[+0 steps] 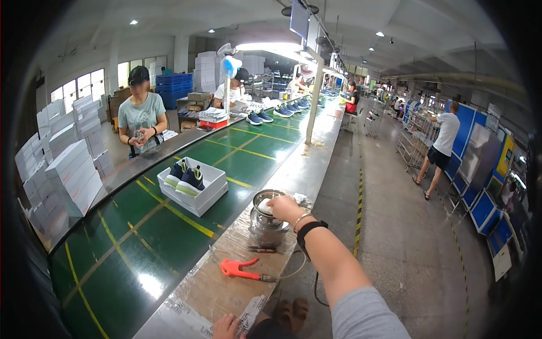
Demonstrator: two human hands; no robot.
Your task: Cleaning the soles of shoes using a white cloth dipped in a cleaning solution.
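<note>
Single head-worn fisheye view, looking down and forward along a green conveyor belt (169, 226) and the table (226, 282) at its near edge. The person's own right forearm enters from the lower edge, close to the lens; straight lines bow toward the rim.

You're in a long factory hall. A green conveyor belt (169, 226) with yellow lines runs away from you, edged by a grey table (316, 152). Stacks of white boxes (62, 169) stand at your left below bright windows (79, 87). The concrete floor (395, 226) lies to your right, with blue cabinets (480, 164) along the wall. Ceiling lights (268, 47) glow overhead.
</note>
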